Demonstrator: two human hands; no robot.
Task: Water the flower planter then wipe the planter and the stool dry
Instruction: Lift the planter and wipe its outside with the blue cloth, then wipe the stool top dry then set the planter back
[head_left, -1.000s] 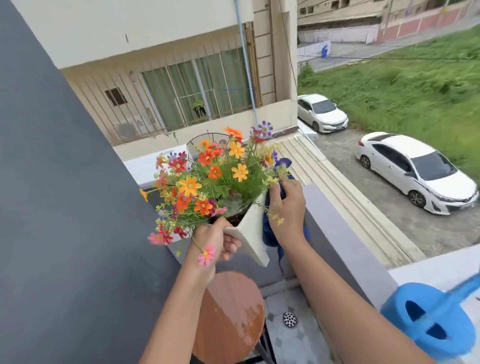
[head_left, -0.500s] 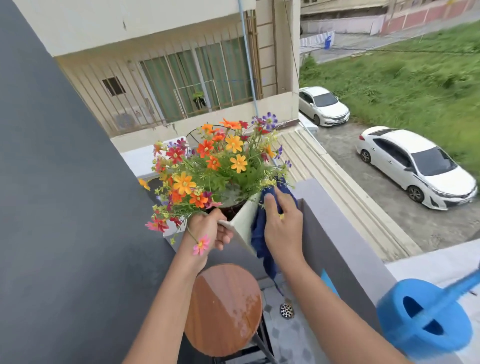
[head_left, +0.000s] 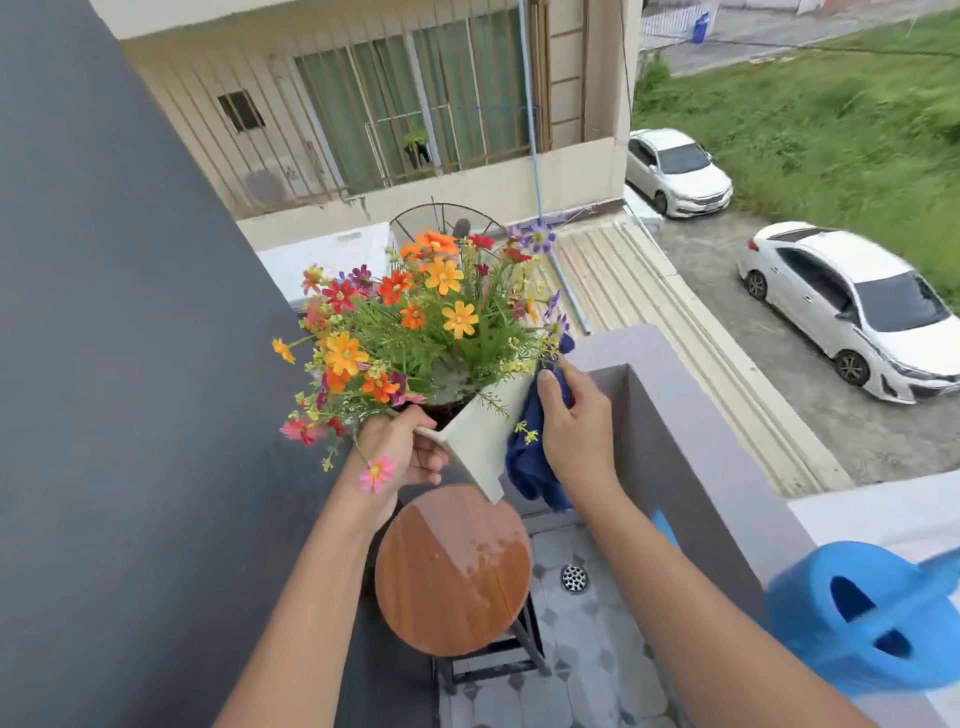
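Our left hand (head_left: 410, 449) grips the light, stiff planter (head_left: 480, 439) by its rim; beside it, our right hand (head_left: 576, 426) presses the soft cloth (head_left: 530, 467).

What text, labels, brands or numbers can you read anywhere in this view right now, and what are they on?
None can be read.
White planter, blue cloth, blue watering can, wooden stool top: no lettering shows on any of them.
Near white car and far white car: plates and badges too small and blurred to read.
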